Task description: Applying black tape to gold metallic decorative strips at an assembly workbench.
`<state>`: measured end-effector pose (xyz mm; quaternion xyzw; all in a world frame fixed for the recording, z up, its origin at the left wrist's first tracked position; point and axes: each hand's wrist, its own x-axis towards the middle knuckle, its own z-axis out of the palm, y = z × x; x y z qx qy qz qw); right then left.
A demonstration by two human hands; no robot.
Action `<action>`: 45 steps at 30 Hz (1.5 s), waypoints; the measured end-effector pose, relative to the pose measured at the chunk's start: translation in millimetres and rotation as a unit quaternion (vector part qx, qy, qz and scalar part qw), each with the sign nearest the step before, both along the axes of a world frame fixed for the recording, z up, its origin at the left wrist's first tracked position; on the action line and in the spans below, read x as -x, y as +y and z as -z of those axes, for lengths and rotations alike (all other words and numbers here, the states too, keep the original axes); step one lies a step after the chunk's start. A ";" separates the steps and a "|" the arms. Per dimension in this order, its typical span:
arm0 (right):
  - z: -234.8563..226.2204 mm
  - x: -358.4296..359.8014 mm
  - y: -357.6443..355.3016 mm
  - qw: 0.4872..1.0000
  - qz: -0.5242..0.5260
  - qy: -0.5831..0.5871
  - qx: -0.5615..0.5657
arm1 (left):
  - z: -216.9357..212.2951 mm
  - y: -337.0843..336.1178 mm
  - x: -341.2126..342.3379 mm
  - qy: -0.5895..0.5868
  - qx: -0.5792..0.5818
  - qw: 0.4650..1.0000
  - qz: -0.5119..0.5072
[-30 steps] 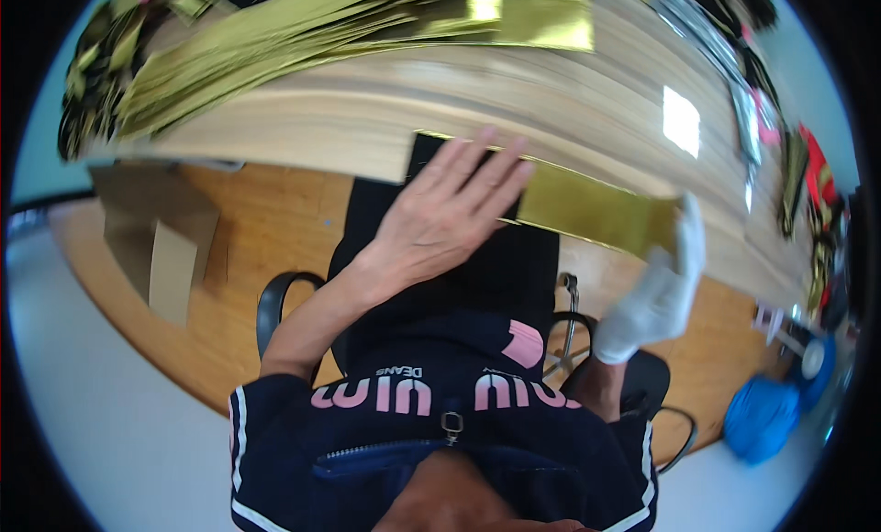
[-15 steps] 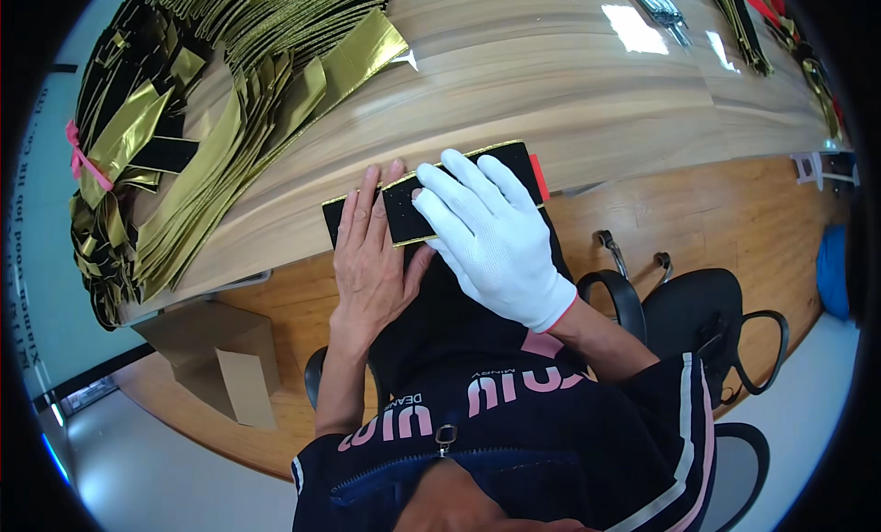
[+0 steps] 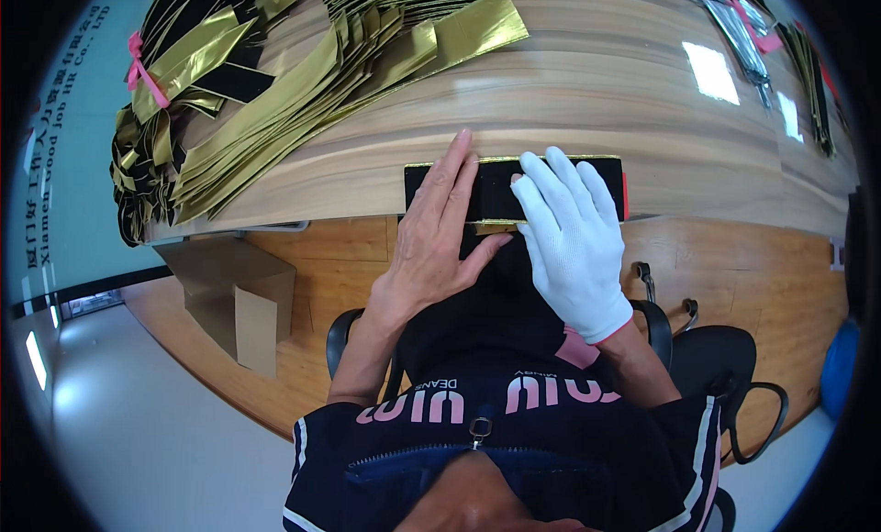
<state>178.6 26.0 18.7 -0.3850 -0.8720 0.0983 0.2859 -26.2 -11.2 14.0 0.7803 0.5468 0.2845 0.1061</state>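
Observation:
A black strip with gold edging (image 3: 496, 185) lies along the front edge of the table, level from left to right. A red piece (image 3: 626, 196) sticks out at its right end. My left hand (image 3: 431, 220), bare, lies flat across the strip's left part, fingers stretched out and thumb spread toward me. On the right part rests my right hand (image 3: 574, 248) in a white knit glove, its fingers also extended flat. Neither hand is wrapped round the strip. Whatever is under the palms and fingers is hidden.
Gold and black strips (image 3: 303, 110) lie fanned in a heap at the left of the table, beside a bundle tied with pink ribbon (image 3: 142, 69). Silver strips (image 3: 741, 46) lie at the far right. Below stand an open cardboard box (image 3: 257, 303) and a black chair (image 3: 707, 367).
The strip, which was slanted with an offset edge between the hands, now lies straight. My hands stay flat on it. The whole view has shifted.

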 end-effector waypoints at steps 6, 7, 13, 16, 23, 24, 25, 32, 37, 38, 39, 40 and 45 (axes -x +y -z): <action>0.5 0.9 -0.4 1.000 0.006 -0.017 -0.001 | 4.0 0.8 2.5 -0.050 -0.002 0.999 -0.007; -0.1 1.4 -0.2 1.000 0.001 -0.025 0.001 | 4.4 0.8 2.6 -0.061 -0.010 0.998 -0.007; 1.7 1.0 0.0 0.999 0.000 -0.032 0.006 | 1.4 1.9 2.5 -0.058 -0.034 0.998 0.005; 2.3 1.0 0.5 1.000 -0.006 -0.028 -0.003 | 3.0 1.2 3.1 -0.069 -0.038 0.997 0.012; 3.5 -1.6 0.3 0.998 -0.007 -0.056 -0.026 | 1.5 0.1 -1.9 0.067 -0.017 0.997 0.031; 3.8 -1.3 -0.3 0.999 -0.010 -0.040 -0.019 | 0.3 -0.2 -3.6 0.071 -0.011 0.997 0.023; 4.0 -1.5 -0.9 1.000 -0.013 -0.023 -0.012 | 1.2 -0.1 -3.9 0.070 -0.012 0.997 0.029; -4.6 6.0 -2.4 1.000 -0.013 0.011 -0.010 | 9.6 1.3 0.4 0.118 -0.045 0.992 0.027; -9.6 11.6 3.4 1.000 0.024 -0.017 0.001 | 9.5 1.6 -0.7 0.122 -0.044 0.991 0.027; -6.4 11.9 3.8 0.999 0.041 -0.029 0.003 | 9.7 1.7 -0.9 0.123 -0.041 0.991 0.025; -3.6 12.1 3.8 0.997 0.057 -0.042 0.005 | 9.9 1.9 -1.0 0.123 -0.038 0.991 0.023; -1.8 11.9 3.1 0.997 0.060 -0.042 0.005 | 10.6 1.9 -0.7 0.123 -0.038 0.991 0.025; -7.2 12.8 3.2 0.997 0.064 -0.046 0.000 | 10.7 1.9 0.3 0.133 -0.047 0.990 0.023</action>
